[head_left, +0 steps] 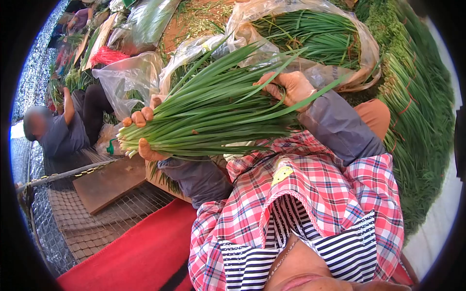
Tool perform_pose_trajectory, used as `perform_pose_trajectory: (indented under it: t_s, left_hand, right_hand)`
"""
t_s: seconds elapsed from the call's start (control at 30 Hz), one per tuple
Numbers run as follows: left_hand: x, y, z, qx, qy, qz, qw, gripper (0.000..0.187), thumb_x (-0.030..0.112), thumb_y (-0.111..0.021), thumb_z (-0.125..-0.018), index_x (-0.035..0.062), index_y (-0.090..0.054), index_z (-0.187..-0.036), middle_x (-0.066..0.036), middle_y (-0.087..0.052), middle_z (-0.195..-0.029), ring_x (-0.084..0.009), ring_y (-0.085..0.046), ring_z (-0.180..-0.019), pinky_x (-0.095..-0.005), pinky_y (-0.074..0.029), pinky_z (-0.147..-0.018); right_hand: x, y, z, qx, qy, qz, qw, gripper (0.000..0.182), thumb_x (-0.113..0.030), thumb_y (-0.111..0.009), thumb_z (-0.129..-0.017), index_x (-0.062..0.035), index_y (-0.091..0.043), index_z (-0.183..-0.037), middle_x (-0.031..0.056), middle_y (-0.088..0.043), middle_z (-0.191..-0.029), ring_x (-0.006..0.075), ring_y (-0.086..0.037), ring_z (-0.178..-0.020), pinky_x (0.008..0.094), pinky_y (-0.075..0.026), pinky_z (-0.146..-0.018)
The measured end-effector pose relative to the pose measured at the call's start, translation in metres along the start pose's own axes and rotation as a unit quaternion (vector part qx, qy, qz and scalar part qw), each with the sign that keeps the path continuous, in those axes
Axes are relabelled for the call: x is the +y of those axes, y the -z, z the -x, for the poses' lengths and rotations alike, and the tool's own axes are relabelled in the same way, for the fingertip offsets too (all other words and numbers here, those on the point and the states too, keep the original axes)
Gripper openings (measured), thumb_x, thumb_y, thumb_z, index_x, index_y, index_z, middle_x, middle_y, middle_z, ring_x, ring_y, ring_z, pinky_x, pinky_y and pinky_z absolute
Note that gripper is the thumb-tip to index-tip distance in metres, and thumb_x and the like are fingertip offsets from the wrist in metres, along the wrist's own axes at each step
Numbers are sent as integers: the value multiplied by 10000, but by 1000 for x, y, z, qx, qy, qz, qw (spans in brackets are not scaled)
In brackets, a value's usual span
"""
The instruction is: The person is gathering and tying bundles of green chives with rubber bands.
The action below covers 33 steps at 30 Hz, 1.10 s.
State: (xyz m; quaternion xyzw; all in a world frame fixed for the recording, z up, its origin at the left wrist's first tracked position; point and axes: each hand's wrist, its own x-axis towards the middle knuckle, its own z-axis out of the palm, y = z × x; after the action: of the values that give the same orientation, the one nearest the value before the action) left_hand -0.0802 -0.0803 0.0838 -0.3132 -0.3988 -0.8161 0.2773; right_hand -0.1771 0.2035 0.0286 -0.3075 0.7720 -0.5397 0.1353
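Note:
A thick bundle of garlic chives [218,104] lies across the middle of the head view, pale stem ends to the left and green leaf tips to the right. My left hand [144,127] is wrapped around the bundle near the stem ends, fingers on top and thumb below. On the leafy side, my right hand [290,88] is closed with bent fingers on some of the chive leaves; the exact pinch is partly hidden. One long leaf sticks out past the right wrist. Grey sleeve covers reach over both forearms.
Beyond my right hand, clear plastic [366,41] surrounds loose chives [310,36]. Tied bundles [407,97] are piled at the right. At left sit another person [68,126], a wooden board [109,186] and red strands [108,56]. A red cloth [141,242] lies at lower left.

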Motion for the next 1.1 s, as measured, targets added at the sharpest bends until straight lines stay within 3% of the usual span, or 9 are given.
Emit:
perform_pose_trajectory:
  t_s: [0.13, 0.33, 0.43, 0.63, 0.73, 0.97, 1.0, 1.07, 1.1]
  left_hand:
    - [-4, -3, 6, 35, 4, 6, 999, 433, 158, -485, -776, 99, -412, -1199, -36, -480, -1003, -203, -441, -1018, -497, -144, -1062]
    - [23, 25, 19, 139, -104, 22, 985, 414, 190, -473, -773, 90, -371, -1161, -31, -429, -942, -190, -414, -961, -508, -192, -1038]
    - [36, 32, 20, 139, -128, -14, 982, 409, 185, -488, -775, 85, -374, -1155, -24, -419, -921, -193, -400, -939, -510, -192, -1035]
    - [17, 25, 10, 53, -56, -24, 997, 429, 188, -482, -773, 84, -399, -1182, -33, -454, -977, -203, -409, -965, -503, -170, -1044]
    - [-4, 9, -2, 67, -79, -11, 995, 434, 186, -450, -779, 84, -384, -1195, -41, -477, -1010, -207, -429, -952, -516, -192, -1029]
    - [5, 24, -4, 88, -54, 18, 995, 365, 193, -447, -807, 75, -435, -1152, -49, -490, -979, -213, -454, -1001, -509, -153, -1055]
    - [2, 24, -6, 93, -66, 12, 993, 366, 192, -451, -804, 75, -439, -1151, -47, -490, -978, -211, -452, -1002, -506, -149, -1057]
    - [-4, 27, -8, 105, -93, 2, 990, 368, 191, -459, -799, 74, -447, -1148, -44, -490, -976, -207, -447, -1004, -501, -140, -1061]
    - [-4, 28, -9, 100, -91, 11, 991, 370, 190, -465, -794, 74, -452, -1146, -42, -489, -976, -204, -446, -999, -499, -139, -1062]
  right_hand:
    - [33, -2, 7, 30, -120, -212, 969, 160, -182, -562, -845, -123, -617, -983, 108, -642, -829, 249, -629, -775, 321, -495, -662]
    - [112, 69, 58, -122, -289, 429, 847, 264, -287, -550, -780, -122, -639, -967, 128, -640, -862, 318, -606, -852, 388, -467, -758]
    - [65, 86, 64, -169, -315, 455, 815, 290, -259, -513, -831, -68, -623, -1019, 77, -649, -931, 266, -617, -862, 362, -465, -767]
    - [-53, 45, 2, 29, 26, -151, 988, 344, -142, -617, -783, -68, -567, -1114, 142, -594, -1081, 263, -584, -958, 350, -462, -819]
    - [-50, -32, -25, -111, 188, 207, 954, 448, -116, -613, -743, -71, -505, -1175, 168, -545, -1132, 289, -543, -1022, 375, -432, -887]
    - [-53, -67, 18, -25, 241, 79, 967, 428, -144, -612, -761, -40, -502, -1162, 169, -547, -1117, 292, -540, -1016, 380, -433, -879]
    - [-44, -72, 12, -76, 78, -158, 981, 390, -180, -585, -797, -23, -506, -1145, 166, -562, -1093, 276, -557, -980, 368, -445, -858]
    - [-51, -80, -6, -153, -252, -570, 767, 360, -254, -531, -868, 13, -514, -1110, 158, -592, -1045, 246, -591, -908, 343, -470, -814]
    - [-75, -47, 10, -82, -229, -487, 839, 366, -304, -521, -885, 30, -543, -1032, 127, -623, -951, 180, -604, -832, 298, -496, -745]
